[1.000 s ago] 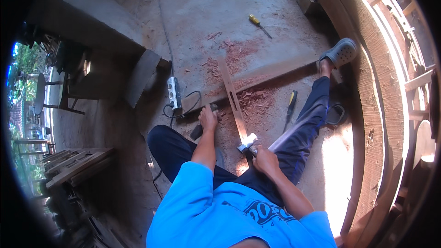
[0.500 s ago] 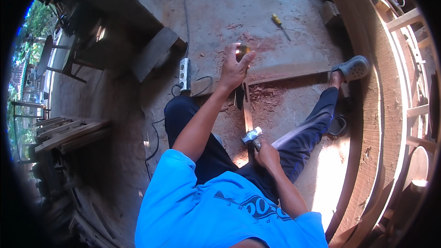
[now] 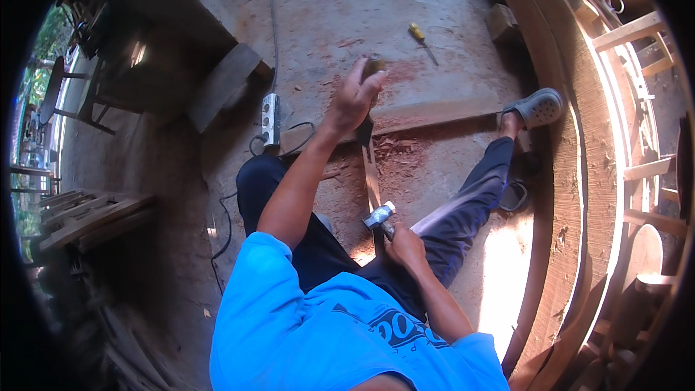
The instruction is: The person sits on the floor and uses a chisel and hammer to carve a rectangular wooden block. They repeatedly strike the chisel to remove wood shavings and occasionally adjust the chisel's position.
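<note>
My left hand [image 3: 353,94] is raised over the upper part of a narrow wooden strip [image 3: 372,177], closed around a chisel [image 3: 366,132] with a yellowish handle and a dark blade angled down toward the strip. My right hand [image 3: 405,246] grips a hammer [image 3: 379,215], its metal head resting at the strip's lower part, between my legs. Where the blade's tip touches, if at all, I cannot tell. Reddish shavings [image 3: 399,150] lie around the strip, beside a low ledge [image 3: 441,111]. A yellow-handled screwdriver [image 3: 415,32] lies farther forward on the floor.
A white power strip [image 3: 270,119] with looped cables lies left of the wooden strip. Thick timber beams [image 3: 586,195] curve along my right. Stacked slats [image 3: 98,221] and a chair [image 3: 61,94] stand left. My right foot, in a grey clog [image 3: 536,107], is braced near the beams.
My left hand has risen forward from low beside the power strip, lifting the chisel over the wooden strip. My right hand still holds the hammer at about the same place.
</note>
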`<state>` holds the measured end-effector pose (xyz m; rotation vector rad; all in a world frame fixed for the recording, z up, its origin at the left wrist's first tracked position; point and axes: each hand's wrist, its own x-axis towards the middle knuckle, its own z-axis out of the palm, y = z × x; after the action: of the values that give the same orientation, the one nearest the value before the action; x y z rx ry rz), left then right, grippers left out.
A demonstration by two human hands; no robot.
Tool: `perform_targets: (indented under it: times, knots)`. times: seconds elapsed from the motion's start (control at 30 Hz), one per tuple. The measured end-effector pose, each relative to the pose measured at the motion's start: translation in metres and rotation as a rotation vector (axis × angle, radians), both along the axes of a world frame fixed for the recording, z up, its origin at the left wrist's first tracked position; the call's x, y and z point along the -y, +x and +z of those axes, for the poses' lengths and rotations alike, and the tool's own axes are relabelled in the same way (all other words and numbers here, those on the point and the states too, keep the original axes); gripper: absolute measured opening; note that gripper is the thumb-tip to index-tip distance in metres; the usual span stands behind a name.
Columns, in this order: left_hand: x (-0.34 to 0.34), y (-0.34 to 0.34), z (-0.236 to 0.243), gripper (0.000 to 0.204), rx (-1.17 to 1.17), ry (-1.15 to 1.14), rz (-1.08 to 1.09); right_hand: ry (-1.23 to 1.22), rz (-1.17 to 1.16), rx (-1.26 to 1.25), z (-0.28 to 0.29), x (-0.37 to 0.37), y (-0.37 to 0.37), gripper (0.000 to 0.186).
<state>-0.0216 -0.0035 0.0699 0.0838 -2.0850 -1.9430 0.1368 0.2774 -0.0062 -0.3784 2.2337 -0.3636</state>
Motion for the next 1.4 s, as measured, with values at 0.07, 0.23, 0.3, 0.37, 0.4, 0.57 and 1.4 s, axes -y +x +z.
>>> perform_targets:
  times: [0.07, 0.23, 0.3, 0.37, 0.4, 0.57, 1.4]
  knots:
    - [-0.001, 0.001, 0.002, 0.051, -0.044, -0.220, 0.005, 0.005, -0.003, 0.007, 0.000, 0.000, 0.000, 0.044]
    - [-0.015, -0.001, -0.006, 0.045, -0.007, 0.355, 0.078, 0.006, -0.031, 0.027, -0.002, -0.001, -0.001, 0.040]
    - [-0.017, -0.005, -0.011, 0.027, 0.051, 0.427, 0.078, 0.013, -0.033, 0.040, -0.002, -0.002, -0.001, 0.040]
    - [-0.017, -0.008, -0.015, 0.021, 0.039, 0.260, 0.005, 0.015, -0.037, 0.040, -0.003, -0.002, -0.001, 0.041]
    - [-0.017, -0.009, -0.017, 0.019, 0.012, 0.179, -0.016, 0.014, -0.038, 0.041, -0.003, -0.001, -0.001, 0.041]
    - [-0.022, -0.008, -0.028, 0.020, 0.097, 0.131, 0.006, -0.013, -0.024, 0.029, -0.002, -0.003, -0.001, 0.041]
    - [-0.012, 0.010, -0.064, 0.027, 0.194, 0.101, -0.143, -0.395, -0.358, -0.087, 0.123, -0.019, -0.087, 0.039]
